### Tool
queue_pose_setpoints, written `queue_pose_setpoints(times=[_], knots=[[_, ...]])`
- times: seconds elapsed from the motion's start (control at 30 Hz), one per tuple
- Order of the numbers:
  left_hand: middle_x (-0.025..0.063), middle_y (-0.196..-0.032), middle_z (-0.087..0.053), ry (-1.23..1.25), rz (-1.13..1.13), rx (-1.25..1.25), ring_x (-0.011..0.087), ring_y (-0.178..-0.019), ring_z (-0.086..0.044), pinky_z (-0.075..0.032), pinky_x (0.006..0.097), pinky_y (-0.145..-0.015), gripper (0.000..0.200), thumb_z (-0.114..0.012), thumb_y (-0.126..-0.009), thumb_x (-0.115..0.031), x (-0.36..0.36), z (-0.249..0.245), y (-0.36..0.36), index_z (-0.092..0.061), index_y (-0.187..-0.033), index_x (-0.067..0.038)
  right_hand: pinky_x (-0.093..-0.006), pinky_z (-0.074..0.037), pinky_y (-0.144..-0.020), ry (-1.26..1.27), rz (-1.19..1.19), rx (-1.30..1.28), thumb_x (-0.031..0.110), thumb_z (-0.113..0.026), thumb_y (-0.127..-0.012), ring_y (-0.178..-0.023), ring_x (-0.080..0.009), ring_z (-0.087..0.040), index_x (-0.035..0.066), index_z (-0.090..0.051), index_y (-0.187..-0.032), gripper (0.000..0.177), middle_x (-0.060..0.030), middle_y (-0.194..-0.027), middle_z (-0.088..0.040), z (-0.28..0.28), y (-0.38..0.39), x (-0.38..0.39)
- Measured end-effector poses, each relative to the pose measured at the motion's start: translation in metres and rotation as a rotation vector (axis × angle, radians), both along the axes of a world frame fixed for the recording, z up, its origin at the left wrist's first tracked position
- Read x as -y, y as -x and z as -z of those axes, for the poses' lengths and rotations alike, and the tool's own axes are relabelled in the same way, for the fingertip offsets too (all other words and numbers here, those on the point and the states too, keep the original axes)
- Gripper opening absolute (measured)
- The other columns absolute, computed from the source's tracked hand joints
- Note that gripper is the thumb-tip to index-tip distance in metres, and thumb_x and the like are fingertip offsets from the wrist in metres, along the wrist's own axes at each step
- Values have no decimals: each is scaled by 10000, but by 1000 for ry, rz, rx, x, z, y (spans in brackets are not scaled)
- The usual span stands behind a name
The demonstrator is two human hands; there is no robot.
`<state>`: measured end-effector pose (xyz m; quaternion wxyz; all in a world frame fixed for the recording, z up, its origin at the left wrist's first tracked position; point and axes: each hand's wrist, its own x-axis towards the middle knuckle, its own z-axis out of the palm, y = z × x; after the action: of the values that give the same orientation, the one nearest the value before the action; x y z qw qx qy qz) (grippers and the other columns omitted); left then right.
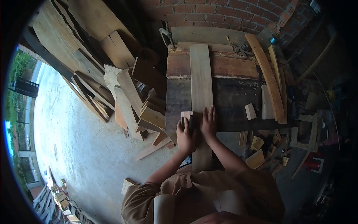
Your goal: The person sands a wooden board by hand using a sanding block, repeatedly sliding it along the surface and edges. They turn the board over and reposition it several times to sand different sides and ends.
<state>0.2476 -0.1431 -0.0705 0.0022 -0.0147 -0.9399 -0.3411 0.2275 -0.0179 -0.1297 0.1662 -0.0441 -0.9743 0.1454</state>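
A long pale plank point(201, 82) lies lengthwise over the dark workbench point(235, 100), its near end reaching past the front edge toward my body. My left hand point(185, 137) is closed around a small wooden block point(187, 114) at the plank's left edge. The block has a light top and dark parts between my fingers; its lower part is hidden by the hand, so its exact kind does not show. Stretched out flat, my right hand point(209, 125) rests at the plank's right edge, fingers pointing away from me.
A clamp point(166, 38) grips the bench's far left corner. Right of the plank lie a small offcut point(250, 111) and a long curved board point(264, 74). Stacked boards point(123, 87) lean at the left. Wood scraps point(257, 156) litter the floor below right.
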Motion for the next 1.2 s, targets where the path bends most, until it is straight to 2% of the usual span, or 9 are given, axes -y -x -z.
queue_pose_setpoints(times=[0.07, 0.13, 0.33, 0.5, 0.63, 0.8, 0.87, 1.07, 1.2], knots=[[296, -1279, -309, -21, 13, -9, 440, -1131, -391, -383, 459, -899, 667, -591, -763, -296, -1, 0, 0, -312, -1330, -82, -500, -277, -995, 46, -14, 20, 120, -475, -824, -1250, -421, -273, 42, -350, -1302, 500, -274, -1356, -256, 1, 0, -1], [279, -1285, -314, 74, 20, -51, 424, -1130, -396, -392, 458, -886, 656, -585, -767, -308, -11, -2, 35, -319, -1326, -92, -506, -273, -994, 87, -6, 56, 127, -468, -832, -1255, -421, -263, 40, -347, -1303, 493, -277, -1360, -244, -10, -2, 0], [215, -1270, -344, 219, -3, -97, 384, -1124, -410, -411, 445, -870, 648, -572, -774, -378, -57, -4, 206, -317, -1325, -149, -532, -257, -988, 101, -7, 149, 168, -450, -860, -1265, -418, -243, 12, -315, -1301, 486, -287, -1361, -224, -26, -2, 2], [216, -1247, -370, 130, -131, -22, 387, -1106, -440, -408, 444, -883, 665, -561, -753, -420, -77, -13, 350, -311, -1323, -187, -514, -266, -982, 128, -24, 142, 138, -449, -851, -1242, -436, -272, 5, -305, -1305, 495, -300, -1338, -254, -24, -2, 1], [220, -1243, -379, 146, -192, -12, 383, -1100, -460, -414, 437, -884, 670, -536, -755, -451, -80, -11, 402, -303, -1332, -206, -510, -278, -979, 149, -35, 129, 131, -452, -850, -1226, -459, -284, -8, -298, -1305, 500, -314, -1325, -264, -21, -1, 0], [195, -1269, -352, 160, -106, -43, 358, -1126, -415, -399, 441, -887, 658, -559, -758, -364, -64, -11, 364, -307, -1339, -185, -499, -282, -984, 179, -30, 84, 123, -442, -852, -1232, -450, -281, -5, -314, -1300, 483, -303, -1336, -259, -21, -2, 2], [194, -1288, -340, 436, -30, -152, 359, -1129, -409, -391, 457, -884, 651, -561, -753, -337, -50, 3, 328, -317, -1337, -185, -495, -280, -988, 158, -23, 81, 120, -444, -851, -1233, -448, -279, -4, -317, -1299, 482, -300, -1339, -256, -21, 0, 2], [193, -1304, -332, 373, 134, -123, 380, -1134, -401, -390, 456, -895, 694, -621, -724, -298, 4, 4, 165, -321, -1335, -162, -491, -300, -974, 130, -10, 15, 167, -443, -854, -1243, -418, -283, -9, -366, -1267, 455, -285, -1340, -277, -15, -1, 2], [201, -1305, -342, 412, 118, -73, 371, -1119, -423, -400, 459, -876, 694, -622, -721, -297, 19, 3, 60, -327, -1330, -142, -496, -296, -972, 97, 8, -23, 170, -442, -853, -1245, -409, -285, -7, -380, -1255, 443, -282, -1333, -292, -11, 1, 2]])
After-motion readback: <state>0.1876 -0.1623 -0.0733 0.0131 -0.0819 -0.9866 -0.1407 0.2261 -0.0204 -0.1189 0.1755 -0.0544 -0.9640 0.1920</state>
